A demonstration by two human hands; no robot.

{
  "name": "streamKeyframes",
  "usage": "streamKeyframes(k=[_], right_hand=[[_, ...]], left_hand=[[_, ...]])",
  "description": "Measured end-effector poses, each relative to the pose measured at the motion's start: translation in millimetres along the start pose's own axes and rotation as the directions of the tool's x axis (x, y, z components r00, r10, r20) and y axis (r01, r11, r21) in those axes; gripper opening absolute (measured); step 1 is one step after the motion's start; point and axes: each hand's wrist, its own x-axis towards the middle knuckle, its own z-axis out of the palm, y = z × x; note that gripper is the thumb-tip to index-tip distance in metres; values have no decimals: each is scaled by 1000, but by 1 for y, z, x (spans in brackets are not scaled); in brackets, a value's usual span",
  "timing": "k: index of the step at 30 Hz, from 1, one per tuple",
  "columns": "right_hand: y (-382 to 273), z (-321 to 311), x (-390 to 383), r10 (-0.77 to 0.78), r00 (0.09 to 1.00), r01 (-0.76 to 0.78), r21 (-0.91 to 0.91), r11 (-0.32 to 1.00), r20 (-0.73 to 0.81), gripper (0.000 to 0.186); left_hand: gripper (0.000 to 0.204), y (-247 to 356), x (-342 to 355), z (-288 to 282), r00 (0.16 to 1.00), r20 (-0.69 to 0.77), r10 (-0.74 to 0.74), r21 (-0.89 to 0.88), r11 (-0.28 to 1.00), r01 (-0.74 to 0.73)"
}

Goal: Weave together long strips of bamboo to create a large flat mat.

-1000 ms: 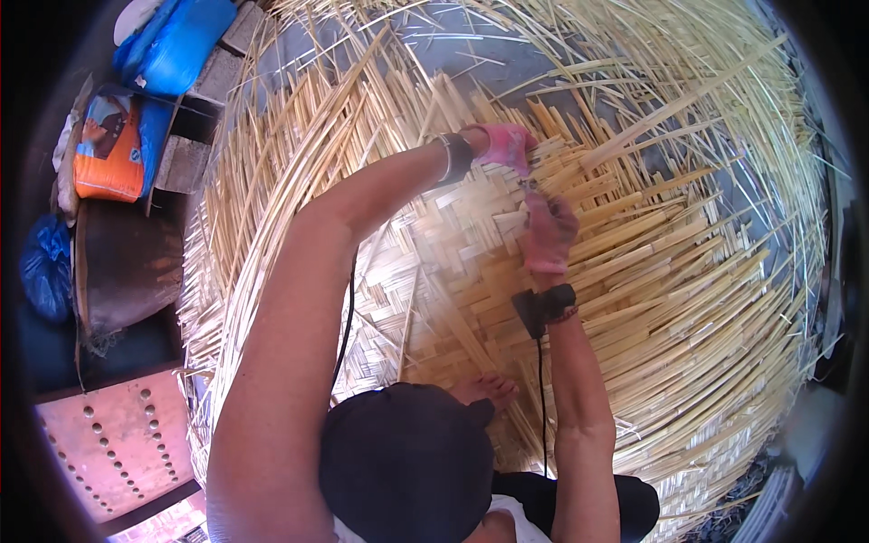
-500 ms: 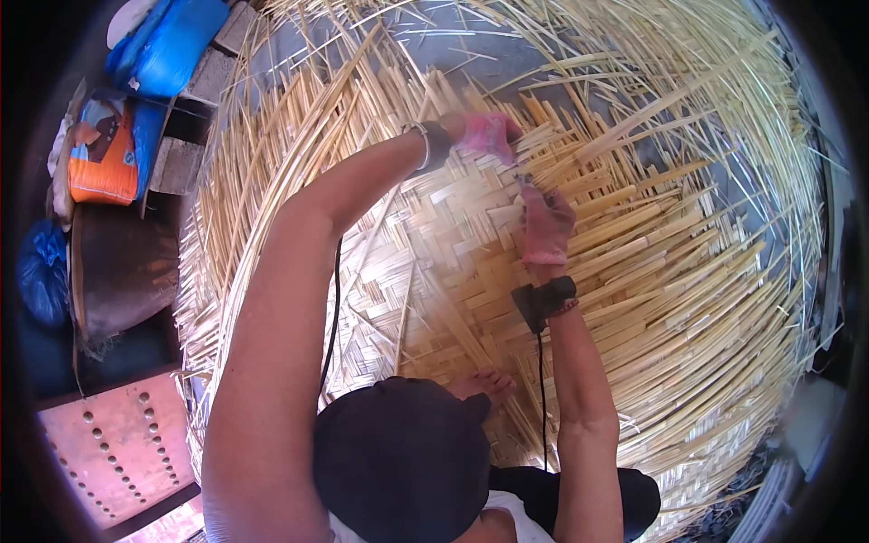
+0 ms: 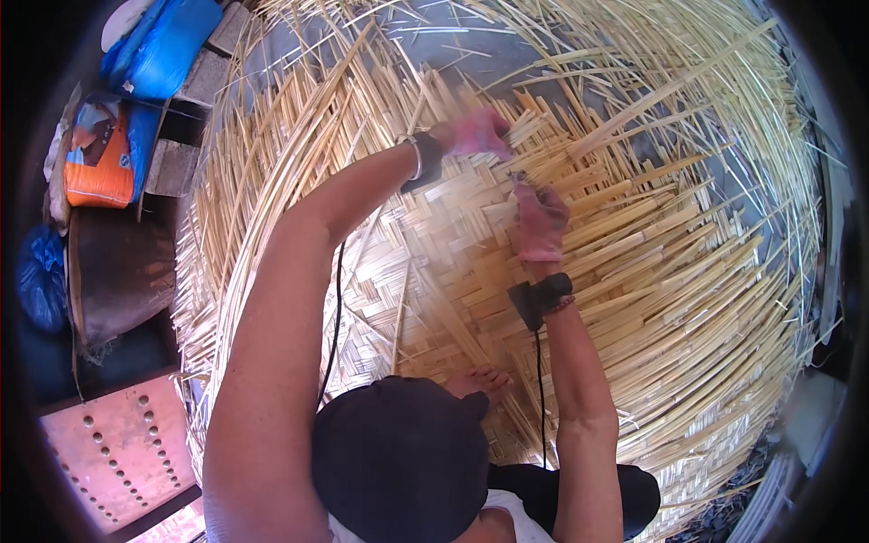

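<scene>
A large mat of pale bamboo strips (image 3: pixel 434 237) spreads under me, woven in the middle with long loose ends at the edges. My left hand (image 3: pixel 478 134), in a pink glove, is closed at the far edge of the weave, on strip ends beside its fingers; it is slightly blurred. Just nearer and to the right, my right hand (image 3: pixel 541 224), also in a pink glove, has its fingers curled together. A small dark, metallic-looking tip shows at those fingers; what it belongs to is hidden. Loose strips (image 3: pixel 615 195) fan out right of both hands.
My bare foot (image 3: pixel 484 382) rests on the mat. Black cables run down from both wrist straps. At the left are blue bags (image 3: pixel 167 50), an orange package (image 3: pixel 100 163), grey blocks (image 3: pixel 172 167) and a pink studded panel (image 3: pixel 118 452). Grey floor (image 3: pixel 453 50) shows beyond the mat.
My left hand has shifted slightly left and my right hand slightly left too, both staying by the same part of the weave. The mat looks much the same.
</scene>
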Motion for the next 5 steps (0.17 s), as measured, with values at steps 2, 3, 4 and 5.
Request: streamKeyframes(k=[2,3,4,5], right_hand=[[2,2,4,-29,999,30,47,998,-13,26],[2,4,10,-32,999,27,-160,987,-30,26],[1,7,16,-41,998,23,-356,934,-44,27],[2,15,20,-85,996,68,-414,908,-25,28]], left_hand=[[40,-7,-2,-3,997,69,18,-176,984,-5],[43,-11,-4,-6,990,127,60,-355,935,-11],[43,-14,-5,-8,990,117,73,-260,965,-40],[43,-15,-5,-11,989,109,97,-164,983,-78]])
